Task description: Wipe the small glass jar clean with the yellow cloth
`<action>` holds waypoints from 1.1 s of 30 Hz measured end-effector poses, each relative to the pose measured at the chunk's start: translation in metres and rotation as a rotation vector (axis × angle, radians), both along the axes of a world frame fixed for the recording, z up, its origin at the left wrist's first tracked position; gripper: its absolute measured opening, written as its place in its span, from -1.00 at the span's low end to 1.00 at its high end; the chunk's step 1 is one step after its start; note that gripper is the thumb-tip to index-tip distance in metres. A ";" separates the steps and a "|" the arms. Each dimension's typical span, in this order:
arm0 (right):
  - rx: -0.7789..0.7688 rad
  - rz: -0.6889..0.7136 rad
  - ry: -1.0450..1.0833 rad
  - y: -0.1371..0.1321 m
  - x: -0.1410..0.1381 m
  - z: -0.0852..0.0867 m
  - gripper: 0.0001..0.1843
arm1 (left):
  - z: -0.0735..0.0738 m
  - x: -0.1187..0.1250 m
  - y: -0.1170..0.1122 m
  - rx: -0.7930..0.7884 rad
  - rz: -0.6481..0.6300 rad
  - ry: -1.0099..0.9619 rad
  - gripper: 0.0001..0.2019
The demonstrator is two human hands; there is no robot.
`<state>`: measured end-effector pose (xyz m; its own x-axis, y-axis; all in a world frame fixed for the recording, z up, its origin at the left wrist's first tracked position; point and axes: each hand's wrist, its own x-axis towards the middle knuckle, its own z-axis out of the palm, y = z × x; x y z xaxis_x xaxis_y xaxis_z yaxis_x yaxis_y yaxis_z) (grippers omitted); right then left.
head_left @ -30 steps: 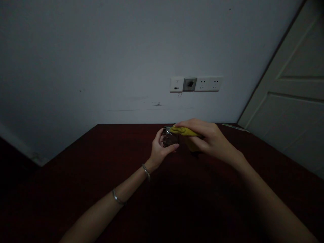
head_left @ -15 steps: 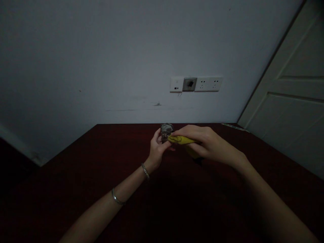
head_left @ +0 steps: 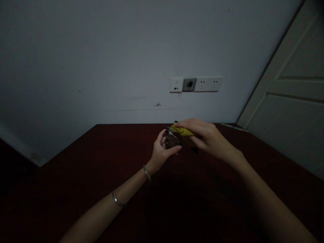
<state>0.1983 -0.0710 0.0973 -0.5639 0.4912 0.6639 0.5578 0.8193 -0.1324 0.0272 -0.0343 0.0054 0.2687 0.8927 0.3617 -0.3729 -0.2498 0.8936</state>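
Note:
My left hand is wrapped around a small clear glass, thumb along its near side and fingers behind it. The glass is see-through and shiny with light glints, and it looks tilted; the dim light hides its details. In my right hand a yellow cloth is pinched between thumb and fingers. One end of the cloth touches the upper right edge of the glass. Some dark part of the cloth hangs below my right hand. Both hands are above the dark red table.
Behind the table stands a pale wall with a row of sockets and switches. A white panelled door is at the right. A thin patterned strip lies along the table's far right edge.
The glass has turned in my left hand, so its rounded clear side now shows. My right hand has moved slightly up with the cloth, from the glass's lower part to its upper edge.

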 end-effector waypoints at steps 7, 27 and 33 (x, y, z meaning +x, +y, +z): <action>-0.091 0.045 -0.054 -0.011 -0.007 0.006 -0.58 | -0.003 0.001 0.004 0.011 0.025 -0.016 -0.20; -0.068 0.095 -0.089 -0.012 -0.008 0.007 -0.55 | -0.003 0.002 -0.004 0.049 -0.038 -0.007 -0.27; -0.149 0.149 -0.086 -0.016 -0.005 0.012 -0.62 | 0.000 -0.004 -0.001 -0.002 -0.038 -0.029 -0.30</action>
<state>0.1930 -0.0870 0.1093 -0.6891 0.4873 0.5364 0.4466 0.8684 -0.2153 0.0236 -0.0355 0.0057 0.2915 0.8830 0.3679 -0.4080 -0.2331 0.8827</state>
